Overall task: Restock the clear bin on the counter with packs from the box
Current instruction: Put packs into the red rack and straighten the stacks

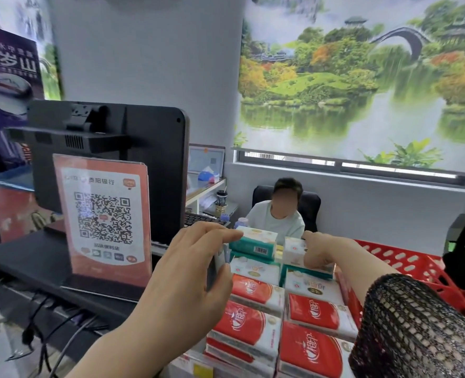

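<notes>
The left hand (195, 266) reaches out, fingers nearly straight, forefinger tip on a green pack (253, 245), as the right hand (324, 253) pinches a white pack (294, 249) beside it. Both packs top the clear bin (222, 256) on the table (21, 257), behind rows of red packs (253, 323), with a red basket (406, 266) alongside

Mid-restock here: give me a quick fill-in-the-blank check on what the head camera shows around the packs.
1. The front packs are white and ___.
2. The left hand touches a teal pack whose side shows a ___.
3. The QR sign stands ___ of the packs.
4. The perforated crate near the right hand lies ___ of the packs.

Missing words: red; barcode; left; right.
</notes>
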